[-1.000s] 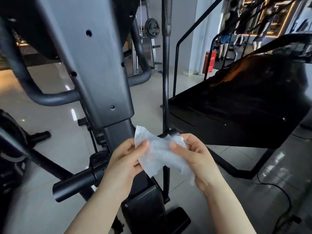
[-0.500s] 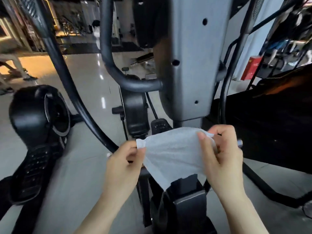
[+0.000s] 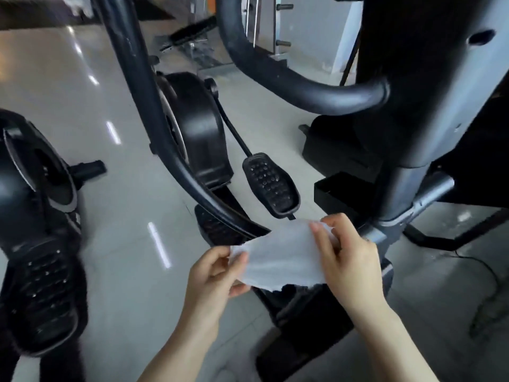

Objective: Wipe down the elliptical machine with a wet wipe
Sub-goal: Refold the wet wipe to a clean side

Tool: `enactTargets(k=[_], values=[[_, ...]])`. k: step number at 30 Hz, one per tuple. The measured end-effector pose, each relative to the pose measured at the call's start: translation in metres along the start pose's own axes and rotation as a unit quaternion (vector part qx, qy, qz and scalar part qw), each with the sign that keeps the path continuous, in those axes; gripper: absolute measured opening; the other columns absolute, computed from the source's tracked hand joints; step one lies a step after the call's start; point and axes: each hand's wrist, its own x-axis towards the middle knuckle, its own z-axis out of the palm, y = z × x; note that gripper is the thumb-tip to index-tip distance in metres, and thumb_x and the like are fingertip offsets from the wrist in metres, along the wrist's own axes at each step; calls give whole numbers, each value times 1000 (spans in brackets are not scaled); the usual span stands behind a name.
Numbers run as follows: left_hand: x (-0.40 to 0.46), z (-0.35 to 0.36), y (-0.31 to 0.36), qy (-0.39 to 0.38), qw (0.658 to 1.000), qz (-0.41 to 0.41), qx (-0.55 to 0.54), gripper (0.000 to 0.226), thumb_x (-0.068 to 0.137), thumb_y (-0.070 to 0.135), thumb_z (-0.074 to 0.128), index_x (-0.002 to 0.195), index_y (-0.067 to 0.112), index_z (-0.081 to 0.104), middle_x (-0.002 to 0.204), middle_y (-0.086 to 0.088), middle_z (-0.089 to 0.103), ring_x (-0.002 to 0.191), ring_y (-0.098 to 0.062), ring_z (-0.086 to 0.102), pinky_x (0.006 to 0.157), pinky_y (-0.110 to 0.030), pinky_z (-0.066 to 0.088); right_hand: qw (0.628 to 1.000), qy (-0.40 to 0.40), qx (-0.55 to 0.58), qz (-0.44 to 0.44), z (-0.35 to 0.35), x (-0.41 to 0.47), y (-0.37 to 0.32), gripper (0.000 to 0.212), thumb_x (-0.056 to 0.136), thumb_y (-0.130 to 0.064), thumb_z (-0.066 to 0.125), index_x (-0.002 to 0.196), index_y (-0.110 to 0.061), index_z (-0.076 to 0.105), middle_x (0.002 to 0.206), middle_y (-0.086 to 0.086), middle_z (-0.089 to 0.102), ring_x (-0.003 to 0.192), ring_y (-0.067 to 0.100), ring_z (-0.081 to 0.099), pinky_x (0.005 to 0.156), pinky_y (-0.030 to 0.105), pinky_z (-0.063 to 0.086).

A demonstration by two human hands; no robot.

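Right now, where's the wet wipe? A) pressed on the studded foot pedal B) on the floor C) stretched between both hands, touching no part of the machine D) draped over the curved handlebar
C: the left hand and right hand each pinch an end of the wet wipe, holding it spread in the air in front of the elliptical's column.

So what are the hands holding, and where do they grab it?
A white wet wipe, stretched between both hands. The left hand pinches its left edge, and the right hand pinches its right edge, near the top corner.
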Motion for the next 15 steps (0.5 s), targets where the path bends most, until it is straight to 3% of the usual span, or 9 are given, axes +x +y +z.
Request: enactTargets(k=[3,6,8,10,12,15], values=[[9,-11,0,53,998,35,-1,15,92,16,61,84,7,69,72,-7,71,67,-16,69,56,-20,53,999,15,24,18,1,8,-2,15,96,-30,57,87,-18,56,44,-6,35,55,21,42,52,36,37],[14,-20,4,88,995,52,20,15,96,16,56,96,15,71,87,-5,72,72,-14,69,53,-19,52,999,-9,46,-21,5,27,-12,7,97,-26,51,93,-22,54,49,-6,41,55,19,42,52,33,38],[15,-27,14,57,995,72,41,25,100,10,49,103,25,69,100,-3,69,78,-10,70,60,-23,55,996,-23,68,-60,5,43,-22,10,97,-23,48,97,-21,57,55,-6,47,54,16,45,51,30,39],[15,-34,33,-13,982,128,140,36,100,6,48,115,35,61,116,7,64,95,-2,66,85,-30,55,983,-60,120,-123,0,64,-41,15,97,-22,49,99,-18,63,65,-7,56,58,8,50,54,22,41],[14,-28,57,-60,953,209,209,42,95,11,59,126,39,52,123,19,62,115,4,56,103,-27,43,952,-125,171,-219,-9,87,-63,16,96,-20,53,98,-15,68,75,-11,62,59,-2,49,58,11,38],[3,2,95,-70,950,265,150,54,74,22,73,123,32,53,113,15,69,112,-3,62,98,-20,46,910,-179,220,-303,-25,116,-94,11,95,-10,60,97,-7,70,75,-18,62,55,-4,49,59,5,34]])
